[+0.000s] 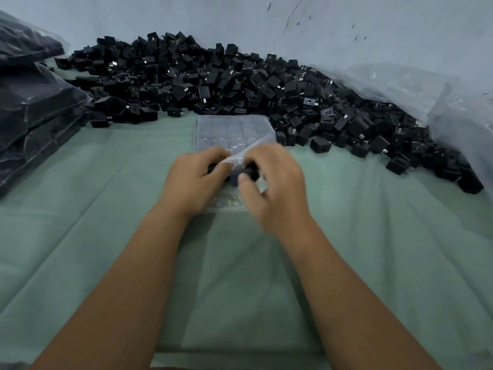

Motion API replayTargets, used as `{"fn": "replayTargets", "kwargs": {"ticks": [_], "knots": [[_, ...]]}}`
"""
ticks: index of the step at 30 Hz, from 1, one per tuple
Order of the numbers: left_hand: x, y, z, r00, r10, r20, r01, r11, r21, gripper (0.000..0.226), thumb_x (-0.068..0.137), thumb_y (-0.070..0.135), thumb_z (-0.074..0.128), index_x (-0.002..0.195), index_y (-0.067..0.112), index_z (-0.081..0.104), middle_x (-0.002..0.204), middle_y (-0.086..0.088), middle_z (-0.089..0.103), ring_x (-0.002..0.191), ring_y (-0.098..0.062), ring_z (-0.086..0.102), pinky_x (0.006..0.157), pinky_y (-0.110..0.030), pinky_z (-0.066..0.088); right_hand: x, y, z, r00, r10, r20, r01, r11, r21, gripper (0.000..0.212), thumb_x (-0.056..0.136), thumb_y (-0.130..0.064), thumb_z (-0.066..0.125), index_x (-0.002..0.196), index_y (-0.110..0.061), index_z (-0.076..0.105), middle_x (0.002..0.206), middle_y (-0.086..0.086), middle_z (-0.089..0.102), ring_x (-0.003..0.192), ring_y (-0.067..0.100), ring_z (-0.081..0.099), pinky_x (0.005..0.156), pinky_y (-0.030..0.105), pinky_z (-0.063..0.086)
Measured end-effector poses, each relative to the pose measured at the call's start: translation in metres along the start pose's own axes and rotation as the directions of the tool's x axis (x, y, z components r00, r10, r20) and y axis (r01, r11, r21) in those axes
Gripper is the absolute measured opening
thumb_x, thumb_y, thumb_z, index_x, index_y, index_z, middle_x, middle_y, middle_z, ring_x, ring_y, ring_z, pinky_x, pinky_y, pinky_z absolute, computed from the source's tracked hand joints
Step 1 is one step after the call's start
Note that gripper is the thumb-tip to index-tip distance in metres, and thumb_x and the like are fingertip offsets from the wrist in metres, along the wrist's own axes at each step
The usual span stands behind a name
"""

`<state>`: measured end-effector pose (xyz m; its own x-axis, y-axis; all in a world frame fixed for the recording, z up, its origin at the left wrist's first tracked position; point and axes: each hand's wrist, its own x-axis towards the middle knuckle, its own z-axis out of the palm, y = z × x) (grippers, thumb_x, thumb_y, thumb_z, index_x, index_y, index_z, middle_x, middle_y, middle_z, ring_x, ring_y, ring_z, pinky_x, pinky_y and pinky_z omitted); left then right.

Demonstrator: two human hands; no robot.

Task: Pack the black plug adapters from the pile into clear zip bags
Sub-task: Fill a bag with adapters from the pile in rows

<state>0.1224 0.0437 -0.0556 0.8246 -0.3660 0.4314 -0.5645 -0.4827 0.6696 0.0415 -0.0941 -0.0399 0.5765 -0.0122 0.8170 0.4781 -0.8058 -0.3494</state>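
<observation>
On the green cloth [106,209], both hands (blurred) meet: left hand [192,180] grasps the clear zip bag [234,134] mouth, right hand [274,182] pinches a black plug adapter [241,173], probably to insert it; the pile [213,81] lies at twelve o'clock.

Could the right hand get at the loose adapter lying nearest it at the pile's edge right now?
Probably not at once: the right hand is busy, gripping an adapter at the zip bag. Only bare green cloth lies between it and the loose adapter.

hands [234,180] around bagged adapter [241,174]
</observation>
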Motion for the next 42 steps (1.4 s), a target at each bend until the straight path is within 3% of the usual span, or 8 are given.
{"fn": "replayTargets", "kwargs": {"ticks": [4, 10, 15, 21, 26, 31, 37, 42], "knots": [[0.000, 0.000, 0.001, 0.999, -0.042, -0.025, 0.041, 0.998, -0.041, 0.029, 0.093, 0.031, 0.045, 0.079, 0.011, 0.060, 0.071, -0.007, 0.063, 0.073, -0.027, 0.058, 0.069, -0.049, 0.048, -0.001, -0.005, 0.010, 0.982, 0.029, 0.188, 0.003, 0.986, -0.167, 0.011, 0.075, -0.016, 0.059, 0.079, -0.006, 0.057, 0.075, 0.005, 0.056, 0.074, 0.022, 0.048, 0.058, 0.035, 0.043], [0.000, 0.002, 0.004, 0.995, -0.069, -0.070, 0.069, 0.998, -0.002, 0.038, 0.091, 0.040, 0.040, 0.072, 0.008, 0.051, 0.063, -0.004, 0.053, 0.064, -0.019, 0.047, 0.060, -0.037, 0.038, 0.000, 0.012, 0.010, 0.865, 0.271, 0.422, -0.061, 0.892, -0.448, 0.024, 0.085, -0.018, 0.054, 0.108, -0.010, 0.053, 0.113, 0.009, 0.057, 0.106, 0.027, 0.048, 0.079, 0.037, 0.042], [-0.001, 0.003, 0.004, 0.995, -0.074, -0.060, 0.074, 0.997, -0.006, 0.040, 0.093, 0.040, 0.045, 0.070, 0.007, 0.047, 0.057, 0.003, 0.042, 0.056, -0.011, 0.035, 0.055, -0.035, 0.030, 0.001, 0.015, 0.011, 0.845, 0.338, 0.414, -0.148, 0.892, -0.427, 0.023, 0.089, -0.010, 0.051, 0.111, -0.012, 0.053, 0.117, 0.006, 0.055, 0.103, 0.028, 0.051, 0.072, 0.036, 0.044], [-0.003, 0.010, 0.002, 0.998, 0.032, -0.054, -0.025, 0.993, 0.118, 0.040, 0.093, 0.041, 0.040, 0.064, 0.013, 0.044, 0.056, 0.000, 0.045, 0.062, -0.028, 0.047, 0.057, -0.041, 0.035, 0.003, 0.019, 0.016, 0.862, 0.339, 0.376, -0.152, 0.882, -0.446, 0.032, 0.090, -0.009, 0.048, 0.120, -0.020, 0.054, 0.117, 0.004, 0.058, 0.103, 0.028, 0.055, 0.071, 0.036, 0.047], [-0.002, 0.015, 0.008, 0.991, 0.121, -0.059, -0.093, 0.931, 0.352, 0.024, 0.083, 0.032, 0.045, 0.064, 0.017, 0.045, 0.061, 0.004, 0.044, 0.064, -0.027, 0.045, 0.060, -0.034, 0.021, 0.008, 0.020, 0.024, 0.855, 0.357, 0.377, -0.121, 0.843, -0.524, 0.020, 0.088, -0.009, 0.049, 0.101, -0.019, 0.061, 0.099, 0.002, 0.063, 0.093, 0.024, 0.059, 0.062, 0.032, 0.039], [-0.001, 0.015, 0.014, 0.978, 0.207, -0.020, -0.179, 0.888, 0.423, 0.006, 0.078, 0.018, 0.065, 0.077, 0.015, 0.059, 0.080, -0.005, 0.061, 0.083, -0.033, 0.056, 0.071, -0.031, 0.024, 0.009, 0.019, 0.022, 0.787, 0.440, 0.433, -0.139, 0.810, -0.570, 0.023, 0.092, -0.009, 0.048, 0.073, -0.019, 0.039, 0.074, -0.002, 0.040, 0.076, 0.019, 0.048, 0.063, 0.030, 0.030], [0.001, 0.010, 0.016, 0.989, 0.132, -0.068, -0.081, 0.864, 0.498, 0.017, 0.085, 0.028, 0.063, 0.074, 0.016, 0.059, 0.076, 0.000, 0.055, 0.082, -0.030, 0.054, 0.069, -0.030, 0.021, 0.009, 0.002, 0.004, 0.917, 0.242, 0.317, -0.005, 0.802, -0.598, 0.017, 0.089, -0.022, 0.048, 0.073, -0.021, 0.052, 0.077, 0.001, 0.063, 0.064, 0.020, 0.048, 0.050, 0.027, 0.021], [0.002, 0.011, 0.018, 0.990, 0.125, -0.062, -0.076, 0.857, 0.510, 0.010, 0.086, 0.026, 0.061, 0.084, 0.019, 0.068, 0.090, 0.002, 0.064, 0.091, -0.029, 0.057, 0.071, -0.030, 0.025, 0.016, 0.005, -0.021, 0.983, 0.001, -0.185, -0.067, 0.935, -0.347, 0.020, 0.077, -0.016, 0.046, 0.065, -0.008, 0.060, 0.061, 0.005, 0.057, 0.054, 0.025, 0.049, 0.049, 0.033, 0.036]]}}
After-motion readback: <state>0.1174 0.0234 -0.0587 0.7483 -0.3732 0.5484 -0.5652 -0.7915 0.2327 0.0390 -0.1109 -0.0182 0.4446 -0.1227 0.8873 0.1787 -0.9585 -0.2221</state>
